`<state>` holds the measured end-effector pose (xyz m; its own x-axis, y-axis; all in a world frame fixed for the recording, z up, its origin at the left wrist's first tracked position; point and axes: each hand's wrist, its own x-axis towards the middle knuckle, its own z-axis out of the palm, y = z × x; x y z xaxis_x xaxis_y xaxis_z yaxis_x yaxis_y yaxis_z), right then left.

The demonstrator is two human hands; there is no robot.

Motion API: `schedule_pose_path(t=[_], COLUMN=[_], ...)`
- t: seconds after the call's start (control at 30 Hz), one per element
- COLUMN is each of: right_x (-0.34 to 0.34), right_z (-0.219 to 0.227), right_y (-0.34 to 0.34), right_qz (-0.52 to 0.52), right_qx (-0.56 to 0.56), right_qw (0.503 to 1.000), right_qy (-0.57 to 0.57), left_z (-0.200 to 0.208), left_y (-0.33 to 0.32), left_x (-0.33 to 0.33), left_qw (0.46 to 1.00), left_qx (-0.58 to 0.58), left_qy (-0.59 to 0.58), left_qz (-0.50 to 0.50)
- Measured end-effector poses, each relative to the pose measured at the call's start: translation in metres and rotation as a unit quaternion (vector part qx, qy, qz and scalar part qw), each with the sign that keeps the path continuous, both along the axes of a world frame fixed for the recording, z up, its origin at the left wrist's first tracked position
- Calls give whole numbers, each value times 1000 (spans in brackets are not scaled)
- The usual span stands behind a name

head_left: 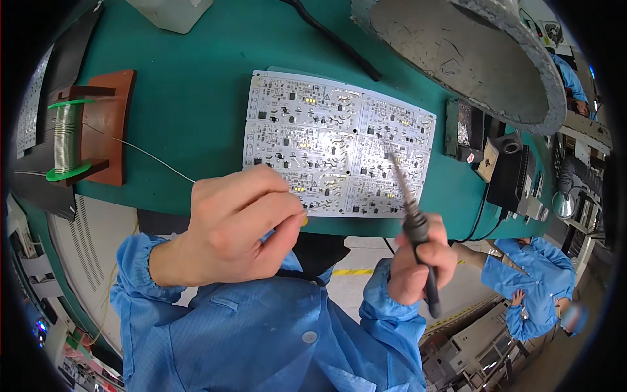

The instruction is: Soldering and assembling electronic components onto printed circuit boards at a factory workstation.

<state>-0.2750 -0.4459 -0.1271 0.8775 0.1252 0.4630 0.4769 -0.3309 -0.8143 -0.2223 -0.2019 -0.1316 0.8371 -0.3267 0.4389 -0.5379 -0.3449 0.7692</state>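
Observation:
My left hand is closed in a pinch at the near left corner of a white circuit board panel, which lies on the green table mat. A thin solder wire runs into that hand from a spool with green rims on a reddish-brown stand. The wire's end is hidden by my fingers. In my right hand, just past the panel's near right edge, is a soldering iron. Its blurred tip points away from me over the right part of the panel, and I cannot tell whether it touches.
A large grey hood overhangs the far right. Beneath it are an open black box and a black unit with cables. A black cable crosses behind the panel. Another person in blue sits at the right.

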Motion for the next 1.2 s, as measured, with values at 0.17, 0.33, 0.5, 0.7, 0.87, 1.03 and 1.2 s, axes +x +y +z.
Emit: schedule_pose_path(t=[0.17,0.33,0.5,0.7,0.87,1.03,1.2], right_x=[-3,-1,1,4,3,4,5], right_z=[14,14,11,10,11,13,13], right_y=[6,8,11,17,15,11,9], right_qz=[-39,-11,-3,-10,-1,-17,-26], right_qx=[-21,-43,-48,-5,-58,-45,-40], right_qw=[999,999,999,1000,998,998,998], right_qy=[0,8,4,-19,-28,-46,-34], left_z=[3,3,0,-1,-1,1,0], left_y=[1,1,0,-2,-1,0,-1], left_x=[-2,0,0,-1,-2,0,4], left_qw=[998,997,998,998,998,998,998], left_qx=[45,51,48,60,61,56,62], left_qy=[31,50,30,20,27,23,9], left_qz=[-7,-13,-13,8,-4,6,-6])
